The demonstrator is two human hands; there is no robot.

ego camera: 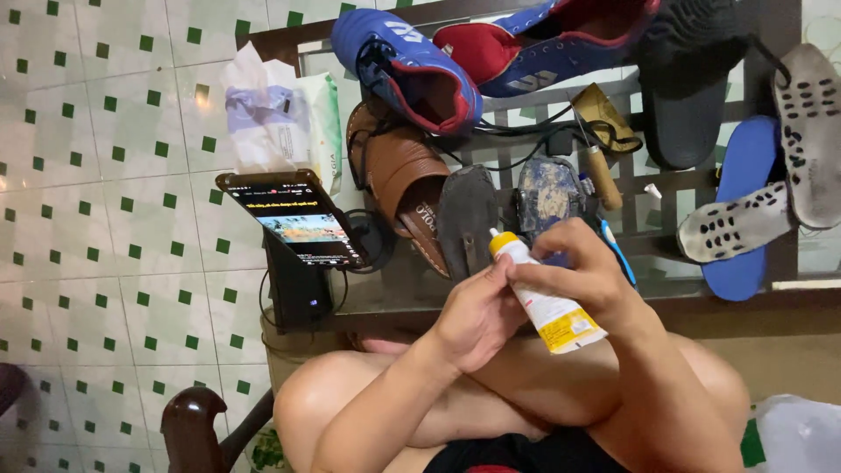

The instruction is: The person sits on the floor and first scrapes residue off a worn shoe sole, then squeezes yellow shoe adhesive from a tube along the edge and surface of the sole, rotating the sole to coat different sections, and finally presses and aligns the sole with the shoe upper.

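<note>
A white glue tube (548, 308) with a yellow cap end and a yellow bottom is held up over my lap. My right hand (583, 273) wraps around the tube's body. My left hand (473, 315) has its fingers pinched at the yellow cap near the top of the tube. Just beyond the hands, on the glass table (613, 298), lie a brown leather sandal (405, 180) and two worn dark insoles (467, 219).
A phone (298, 217) with a lit screen leans on a black stand at the table's left. Blue and red sports shoes (491, 52), a black shoe (688, 79), grey and blue insoles (753, 210), a wooden-handled tool (603, 175) and a tissue pack (272, 118) crowd the table. Tiled floor lies to the left.
</note>
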